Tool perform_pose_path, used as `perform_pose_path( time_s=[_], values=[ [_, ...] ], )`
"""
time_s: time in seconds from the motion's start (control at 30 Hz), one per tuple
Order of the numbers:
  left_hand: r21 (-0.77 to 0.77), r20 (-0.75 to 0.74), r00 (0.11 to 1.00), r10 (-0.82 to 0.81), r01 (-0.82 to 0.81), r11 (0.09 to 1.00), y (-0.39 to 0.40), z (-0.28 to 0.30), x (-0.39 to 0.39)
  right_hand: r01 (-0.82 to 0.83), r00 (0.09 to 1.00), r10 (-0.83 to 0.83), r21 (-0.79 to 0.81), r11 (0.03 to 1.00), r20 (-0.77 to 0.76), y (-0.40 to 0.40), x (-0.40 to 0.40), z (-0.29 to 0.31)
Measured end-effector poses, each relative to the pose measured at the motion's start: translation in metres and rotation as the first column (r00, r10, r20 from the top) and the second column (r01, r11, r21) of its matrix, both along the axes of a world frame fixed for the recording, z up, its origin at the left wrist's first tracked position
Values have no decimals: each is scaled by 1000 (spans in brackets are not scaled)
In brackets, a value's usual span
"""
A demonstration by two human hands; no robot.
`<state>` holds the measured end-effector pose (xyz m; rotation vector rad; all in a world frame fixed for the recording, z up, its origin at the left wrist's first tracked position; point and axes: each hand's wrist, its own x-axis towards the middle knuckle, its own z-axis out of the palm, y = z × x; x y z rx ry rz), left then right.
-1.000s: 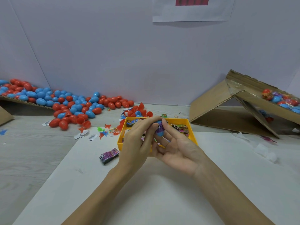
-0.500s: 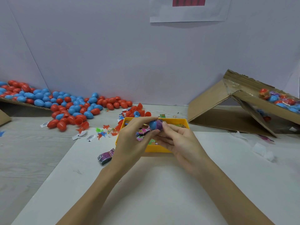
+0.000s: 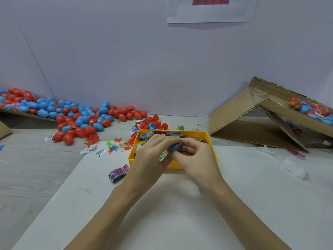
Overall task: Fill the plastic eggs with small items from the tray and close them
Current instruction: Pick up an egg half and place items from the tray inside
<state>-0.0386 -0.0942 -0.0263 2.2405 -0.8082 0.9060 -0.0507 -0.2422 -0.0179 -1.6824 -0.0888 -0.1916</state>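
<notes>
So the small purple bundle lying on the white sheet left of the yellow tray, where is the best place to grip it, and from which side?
The purple bundle lies flat and alone on the white sheet, slanting up to the right. Probably best to come from above and pinch across its two long sides near the middle, where a band seems to wrap it. The left hand is nearer, but it now holds the blue egg.

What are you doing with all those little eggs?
A person is filling plastic eggs. Both hands, left hand and right hand, grip one blue egg with something purple at its end, just above the yellow tray of small packets. Heaps of red and blue eggs wait at the left.
</notes>
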Motion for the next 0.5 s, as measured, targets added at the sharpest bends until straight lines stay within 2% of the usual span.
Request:
perform_pose_path(
  time_s=[0.27,0.5],
  values=[
    [77,45,999,-12,8,997,-1,1,1,19,1000,-19,-39,999,7,-2,2,0],
    [77,113,994,3,-12,997,-3,-1,0,8,1000,-9,8,1000,25,0,4,-2]
  ],
)
